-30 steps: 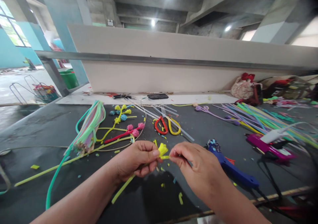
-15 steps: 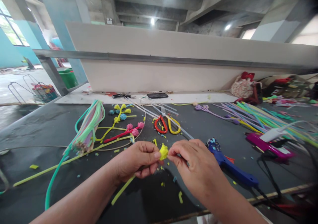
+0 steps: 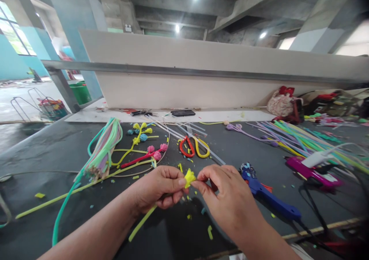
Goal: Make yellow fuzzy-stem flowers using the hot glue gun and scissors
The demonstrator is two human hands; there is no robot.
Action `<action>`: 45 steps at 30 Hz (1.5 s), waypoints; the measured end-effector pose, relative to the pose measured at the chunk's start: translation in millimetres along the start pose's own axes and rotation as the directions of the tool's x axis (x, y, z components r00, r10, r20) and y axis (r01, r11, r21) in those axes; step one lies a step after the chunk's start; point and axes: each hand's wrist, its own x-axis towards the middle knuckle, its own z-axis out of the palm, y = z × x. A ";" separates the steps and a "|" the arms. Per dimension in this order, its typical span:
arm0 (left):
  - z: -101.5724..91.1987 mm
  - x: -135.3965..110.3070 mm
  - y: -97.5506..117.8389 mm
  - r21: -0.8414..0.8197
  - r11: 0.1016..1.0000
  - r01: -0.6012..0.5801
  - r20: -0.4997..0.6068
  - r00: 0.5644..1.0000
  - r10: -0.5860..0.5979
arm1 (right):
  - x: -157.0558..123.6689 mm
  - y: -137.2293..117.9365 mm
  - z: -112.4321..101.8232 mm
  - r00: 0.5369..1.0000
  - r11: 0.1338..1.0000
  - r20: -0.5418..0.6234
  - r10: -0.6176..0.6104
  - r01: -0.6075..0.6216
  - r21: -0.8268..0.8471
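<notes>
Between my fingertips is a small yellow flower bud (image 3: 189,178) made of bunched soft strips. My left hand (image 3: 161,186) pinches its base, and a yellow-green stem (image 3: 142,223) comes out below that hand. From the other side my right hand (image 3: 223,196) has thumb and forefinger pressed together at the bud's tip. Just beyond lie scissors (image 3: 187,146) with one red and one yellow handle. A blue glue gun (image 3: 268,196) rests to the right of my right hand. Pink buds on a red stem (image 3: 138,160) lie past my left hand.
A bundle of pastel strips (image 3: 105,148) lies on the left of the dark table (image 3: 161,240). More coloured strips (image 3: 294,137) spread at the right, near a magenta power strip (image 3: 314,171). A phone (image 3: 183,113) lies at the back. Yellow scraps (image 3: 210,232) are scattered about.
The bud has turned a little between my fingers, and its frilled end looks more spread. My right fingertips have shifted slightly left against it. The view has tilted slightly.
</notes>
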 end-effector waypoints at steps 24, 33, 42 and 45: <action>0.8 0.9 1.2 -0.102 0.995 -0.018 -0.030 0.999 0.015 | 1.1 -0.9 7.9 0.993 0.997 -0.102 -0.051 0.056 0.043; -1.2 0.5 2.1 -0.155 0.987 -0.050 -0.055 0.998 0.041 | -1.4 -4.2 3.1 0.997 0.991 -0.060 -0.046 0.053 0.122; -11.9 -1.8 9.5 -0.161 0.979 -0.124 -0.189 0.978 0.093 | 1.5 36.7 7.5 0.894 0.961 0.358 0.268 -0.221 -0.168; -15.2 -5.3 13.1 -0.175 0.972 -0.159 -0.212 0.970 0.120 | 4.1 33.4 10.1 0.860 0.955 0.420 0.291 -0.238 -0.176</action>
